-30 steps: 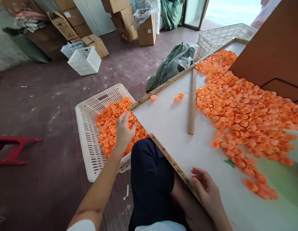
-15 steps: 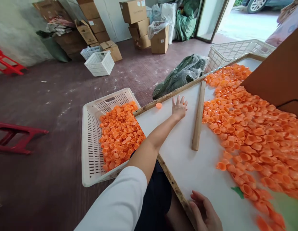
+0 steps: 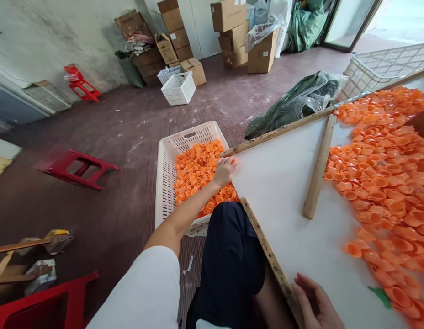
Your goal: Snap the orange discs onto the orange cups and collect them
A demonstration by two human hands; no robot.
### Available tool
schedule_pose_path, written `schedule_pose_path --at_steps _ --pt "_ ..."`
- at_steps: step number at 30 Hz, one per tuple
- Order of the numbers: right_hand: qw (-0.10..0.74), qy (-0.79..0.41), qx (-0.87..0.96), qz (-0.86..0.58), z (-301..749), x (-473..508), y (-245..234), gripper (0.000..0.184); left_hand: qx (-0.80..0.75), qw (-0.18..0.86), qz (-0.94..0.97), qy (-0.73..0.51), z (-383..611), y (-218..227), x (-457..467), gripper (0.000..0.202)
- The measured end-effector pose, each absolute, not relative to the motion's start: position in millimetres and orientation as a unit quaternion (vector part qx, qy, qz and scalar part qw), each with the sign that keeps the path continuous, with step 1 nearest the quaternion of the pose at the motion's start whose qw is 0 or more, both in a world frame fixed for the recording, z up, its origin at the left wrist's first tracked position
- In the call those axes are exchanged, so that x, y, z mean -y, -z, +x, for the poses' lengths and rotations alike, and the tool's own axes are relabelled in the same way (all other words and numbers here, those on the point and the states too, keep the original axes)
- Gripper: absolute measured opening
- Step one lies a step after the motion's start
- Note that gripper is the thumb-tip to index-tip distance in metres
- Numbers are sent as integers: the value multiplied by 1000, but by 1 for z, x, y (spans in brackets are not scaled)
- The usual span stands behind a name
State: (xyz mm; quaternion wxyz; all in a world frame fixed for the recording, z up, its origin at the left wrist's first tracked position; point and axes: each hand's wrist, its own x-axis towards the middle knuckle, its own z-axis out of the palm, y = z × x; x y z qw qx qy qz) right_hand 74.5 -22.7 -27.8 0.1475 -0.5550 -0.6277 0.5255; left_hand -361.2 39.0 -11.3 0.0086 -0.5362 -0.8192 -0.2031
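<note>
My left hand point(image 3: 225, 171) is at the near corner of the white tabletop point(image 3: 277, 169), beside the wooden rim and over the basket's edge. Its fingers are bent, with a small orange plastic cup point(image 3: 234, 160) at the fingertips. Below that hand, a white slotted basket point(image 3: 163, 183) holds a heap of the same orange cups point(image 3: 194, 171). My right hand point(image 3: 316, 304) rests by the table's wooden edge point(image 3: 272, 258), fingers loosely bent and apart, nothing seen in them. A large spread of orange cups point(image 3: 386, 183) covers the right of the tabletop.
A wooden strip point(image 3: 320, 169) lies across the tabletop. Beyond the table are a dark green bag under clear plastic point(image 3: 294, 105) and a white crate point(image 3: 386, 68). Red stools point(image 3: 78, 167) stand left; cardboard boxes point(image 3: 262, 50) and a small white crate point(image 3: 179, 89) sit farther back.
My left hand has moved from the tabletop to its corner by the basket, its spread fingers now bent. The loose cup near the rim no longer shows there. The view has swung left.
</note>
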Motion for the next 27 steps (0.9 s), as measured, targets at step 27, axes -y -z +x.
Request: schedule_pose_path --at_steps 27 --pt "261 -517 662 -475 74 32 27 37 852 -125 -145 487 -356 -70 128 35"
